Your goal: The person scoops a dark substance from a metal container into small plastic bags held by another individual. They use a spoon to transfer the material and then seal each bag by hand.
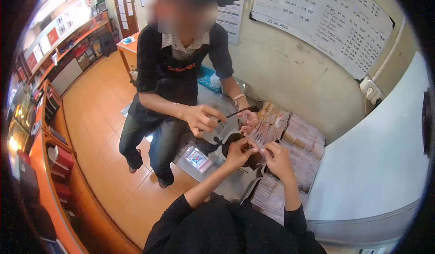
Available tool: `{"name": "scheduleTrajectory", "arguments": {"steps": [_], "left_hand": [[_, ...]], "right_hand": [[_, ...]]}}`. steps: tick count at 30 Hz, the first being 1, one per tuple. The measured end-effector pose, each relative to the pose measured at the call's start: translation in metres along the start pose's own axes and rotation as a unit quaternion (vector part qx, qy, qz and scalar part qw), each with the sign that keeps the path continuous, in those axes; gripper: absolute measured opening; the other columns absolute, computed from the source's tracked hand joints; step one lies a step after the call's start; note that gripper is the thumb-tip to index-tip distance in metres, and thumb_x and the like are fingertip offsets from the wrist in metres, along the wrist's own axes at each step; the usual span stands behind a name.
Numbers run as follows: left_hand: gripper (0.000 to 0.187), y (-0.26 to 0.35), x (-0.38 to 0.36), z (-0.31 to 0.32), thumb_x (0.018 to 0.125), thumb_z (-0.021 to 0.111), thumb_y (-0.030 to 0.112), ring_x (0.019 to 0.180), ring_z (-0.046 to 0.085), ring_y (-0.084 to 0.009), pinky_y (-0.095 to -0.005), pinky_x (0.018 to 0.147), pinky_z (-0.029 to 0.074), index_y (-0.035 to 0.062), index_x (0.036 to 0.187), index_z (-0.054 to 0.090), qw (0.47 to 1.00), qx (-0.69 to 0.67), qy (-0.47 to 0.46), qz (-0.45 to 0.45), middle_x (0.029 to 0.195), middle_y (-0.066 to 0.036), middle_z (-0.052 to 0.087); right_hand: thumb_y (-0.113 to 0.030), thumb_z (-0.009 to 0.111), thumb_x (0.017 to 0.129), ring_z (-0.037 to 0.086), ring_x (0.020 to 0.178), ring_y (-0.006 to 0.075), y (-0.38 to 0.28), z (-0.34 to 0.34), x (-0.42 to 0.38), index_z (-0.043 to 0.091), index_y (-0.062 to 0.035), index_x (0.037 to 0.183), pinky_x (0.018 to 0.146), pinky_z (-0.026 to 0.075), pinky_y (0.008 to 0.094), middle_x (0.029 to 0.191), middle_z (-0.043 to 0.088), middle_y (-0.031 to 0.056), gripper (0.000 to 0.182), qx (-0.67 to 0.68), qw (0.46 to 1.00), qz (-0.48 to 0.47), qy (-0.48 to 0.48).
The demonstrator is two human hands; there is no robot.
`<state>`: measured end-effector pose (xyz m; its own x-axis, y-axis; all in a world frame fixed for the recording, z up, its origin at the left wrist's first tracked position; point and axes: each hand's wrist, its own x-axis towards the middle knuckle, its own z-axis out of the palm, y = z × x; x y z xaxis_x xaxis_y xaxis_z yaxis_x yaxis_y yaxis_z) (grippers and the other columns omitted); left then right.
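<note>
My left hand point(239, 154) and my right hand point(277, 160) are closed in pinches close together, holding a small clear plastic bag point(257, 145) between their fingertips. They are over a pot point(225, 148) with dark contents, largely hidden by my left hand. A dark ladle handle point(218, 140) sticks out at the pot's left side. Across from me, a co-worker's hand point(202, 119) grips a long black ladle point(240, 112), its bowl up by the stacked packets. That person's other hand point(248, 121) is palm up near my fingertips.
Rows of filled clear packets point(302, 138) cover the right of the metal table point(186, 167). A pack with a blue and red label point(197, 158) lies at the table's left edge. A white panel point(367, 163) rises at right, and a blue basket point(207, 77) stands behind the co-worker's arm.
</note>
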<state>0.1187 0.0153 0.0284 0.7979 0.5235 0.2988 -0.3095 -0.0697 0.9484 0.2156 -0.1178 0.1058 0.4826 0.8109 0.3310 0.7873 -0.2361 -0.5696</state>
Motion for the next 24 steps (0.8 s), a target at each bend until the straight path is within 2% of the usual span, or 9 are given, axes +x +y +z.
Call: {"name": "scheduleTrajectory", "arguments": {"steps": [4, 8, 10, 14, 16, 17, 20, 22, 24], "left_hand": [[0.006, 0.019, 0.001, -0.011, 0.082, 0.066, 0.0, 0.072, 0.058, -0.0078, -0.0233, 0.067, 0.046, -0.0005, 0.082, 0.061, 0.994, 0.051, 0.081, 0.05, 0.078, -0.004, 0.065], [0.009, 0.019, -0.007, -0.028, 0.081, 0.067, -0.002, 0.078, 0.059, -0.0081, -0.0234, 0.072, 0.047, -0.0007, 0.084, 0.059, 0.992, 0.028, 0.114, -0.052, 0.08, -0.004, 0.064], [0.011, 0.014, -0.015, -0.039, 0.081, 0.068, 0.0, 0.081, 0.06, -0.0087, -0.0241, 0.074, 0.047, -0.0004, 0.087, 0.058, 0.996, -0.021, 0.083, -0.034, 0.085, -0.005, 0.064], [0.018, 0.014, -0.029, -0.056, 0.08, 0.07, 0.002, 0.08, 0.06, -0.011, -0.0258, 0.074, 0.048, 0.0008, 0.094, 0.06, 0.991, -0.035, 0.122, 0.037, 0.087, -0.006, 0.065], [0.022, 0.029, -0.031, -0.068, 0.078, 0.073, 0.006, 0.079, 0.061, -0.0146, -0.0279, 0.075, 0.048, 0.0011, 0.096, 0.062, 0.989, 0.101, 0.066, 0.084, 0.087, -0.007, 0.066], [0.024, 0.023, -0.033, -0.082, 0.077, 0.075, 0.008, 0.082, 0.063, -0.0171, -0.0298, 0.078, 0.048, 0.0009, 0.097, 0.064, 0.977, 0.204, -0.002, 0.055, 0.09, -0.008, 0.066], [0.022, 0.037, -0.033, -0.089, 0.077, 0.075, 0.01, 0.086, 0.063, -0.0168, -0.0295, 0.079, 0.048, 0.0, 0.093, 0.065, 0.986, 0.166, 0.027, 0.007, 0.09, -0.01, 0.066], [0.023, 0.047, -0.032, -0.098, 0.081, 0.072, 0.011, 0.089, 0.063, -0.0162, -0.0286, 0.08, 0.048, 0.0002, 0.099, 0.064, 0.983, 0.174, 0.031, 0.056, 0.093, -0.01, 0.065], [0.02, 0.052, -0.032, -0.11, 0.089, 0.064, 0.013, 0.092, 0.06, -0.0128, -0.0275, 0.083, 0.046, -0.0008, 0.102, 0.062, 0.989, 0.071, 0.109, 0.067, 0.096, -0.005, 0.064]], "right_hand": [[-0.012, 0.065, 0.08, 0.058, 0.067, 0.03, -0.013, 0.01, 0.013, 0.062, 0.001, 0.085, 0.06, 0.044, 0.0358, 0.076, 0.058, 0.0158, 0.014, 0.098, 0.995, -0.021, -0.004], [-0.011, 0.066, 0.08, 0.058, 0.067, 0.0288, -0.03, 0.018, 0.016, 0.062, 0.0016, 0.085, 0.061, 0.044, 0.0354, 0.075, 0.057, 0.0149, 0.014, 0.086, 0.995, -0.045, -0.037], [-0.011, 0.066, 0.078, 0.058, 0.068, 0.0307, -0.027, 0.03, 0.017, 0.062, 0.0022, 0.085, 0.061, 0.044, 0.0362, 0.076, 0.058, 0.0153, 0.015, 0.079, 0.995, -0.029, -0.055], [-0.009, 0.066, 0.076, 0.059, 0.07, 0.0341, -0.03, 0.046, 0.019, 0.062, 0.0026, 0.085, 0.063, 0.045, 0.0385, 0.078, 0.059, 0.0164, 0.015, 0.055, 0.993, -0.073, -0.078], [-0.008, 0.062, 0.077, 0.059, 0.08, 0.0385, -0.039, 0.049, 0.021, 0.062, -0.0007, 0.08, 0.071, 0.047, 0.0439, 0.08, 0.058, 0.0179, 0.008, 0.052, 0.99, -0.089, -0.098], [-0.008, 0.062, 0.077, 0.059, 0.08, 0.0385, -0.042, 0.05, 0.023, 0.062, -0.0007, 0.08, 0.071, 0.047, 0.0439, 0.08, 0.058, 0.0179, 0.008, 0.054, 0.99, -0.087, -0.099], [-0.009, 0.062, 0.077, 0.059, 0.082, 0.0383, -0.049, 0.048, 0.033, 0.063, -0.0016, 0.081, 0.072, 0.047, 0.0446, 0.083, 0.059, 0.0172, 0.009, 0.038, 0.99, -0.1, -0.097], [-0.008, 0.067, 0.076, 0.06, 0.074, 0.0371, -0.054, 0.044, 0.043, 0.064, 0.001, 0.082, 0.065, 0.046, 0.0409, 0.079, 0.061, 0.0164, 0.012, 0.048, 0.99, -0.123, -0.048], [-0.008, 0.067, 0.076, 0.06, 0.073, 0.0368, -0.056, 0.038, 0.053, 0.064, 0.0012, 0.082, 0.064, 0.046, 0.0402, 0.079, 0.061, 0.0159, 0.012, 0.053, 0.987, -0.145, -0.04]]}}
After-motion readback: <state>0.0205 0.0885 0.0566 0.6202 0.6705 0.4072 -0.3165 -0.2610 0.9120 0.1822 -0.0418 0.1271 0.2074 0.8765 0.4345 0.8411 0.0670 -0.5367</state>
